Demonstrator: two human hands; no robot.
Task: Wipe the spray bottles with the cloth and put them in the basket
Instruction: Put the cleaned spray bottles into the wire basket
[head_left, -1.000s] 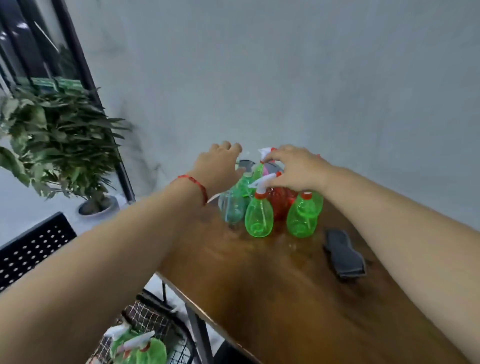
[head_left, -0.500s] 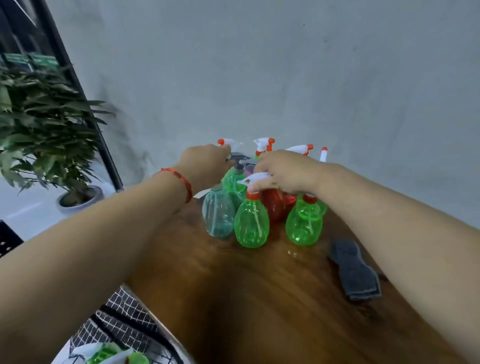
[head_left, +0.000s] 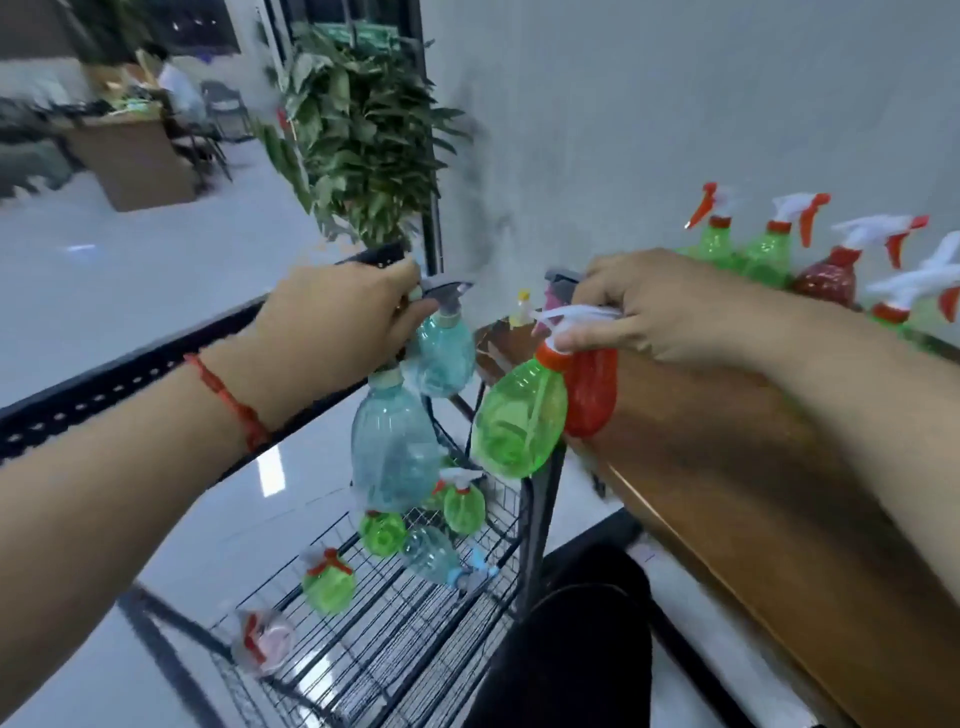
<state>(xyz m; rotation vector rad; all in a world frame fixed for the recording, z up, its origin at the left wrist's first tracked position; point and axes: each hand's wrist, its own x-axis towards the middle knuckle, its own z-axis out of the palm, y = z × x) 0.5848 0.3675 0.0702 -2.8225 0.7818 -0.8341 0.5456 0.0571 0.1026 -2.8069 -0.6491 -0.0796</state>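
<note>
Four spray bottles are in the air, two per hand, off the left edge of the surface (head_left: 753, 467) and above the basket (head_left: 395, 649).

Left hand (head_left: 337, 322): grip is curled tight round the heads of two pale blue bottles. The upper blue bottle (head_left: 444, 356) hangs just under the knuckles. The lower blue bottle (head_left: 392, 447) hangs below it, touching it.

Right hand (head_left: 660, 306): grip is curled round white trigger heads, carrying the held green bottle (head_left: 519, 421) and the held red bottle (head_left: 589, 392). Both hang neck-up, side by side and touching. Can't tell which finger hooks which trigger, too blurred.

The basket is black wire, low down beside the surface leg. In it:
- back green bottle (head_left: 464, 506)
- middle green bottle (head_left: 382, 532)
- front green bottle (head_left: 330, 582)
- blue bottle on its side (head_left: 431, 553)
- clear pinkish bottle (head_left: 262, 642) at the near-left corner

Upright on the surface, far right by the wall, are the far green bottle (head_left: 717, 241), the second green bottle (head_left: 769, 254) and the dark red bottle (head_left: 826, 278). One more red-capped bottle (head_left: 889, 313) is partly cut off by the frame edge. All have white triggers with orange tips.

Around that:
- red string (head_left: 228, 400) on the left wrist
- black perforated panel (head_left: 104, 384) behind the left arm
- potted plant (head_left: 358, 140) against the grey wall (head_left: 675, 104)
- dark trouser knee (head_left: 571, 649) at the bottom of the frame
- blurred office in the far background
</note>
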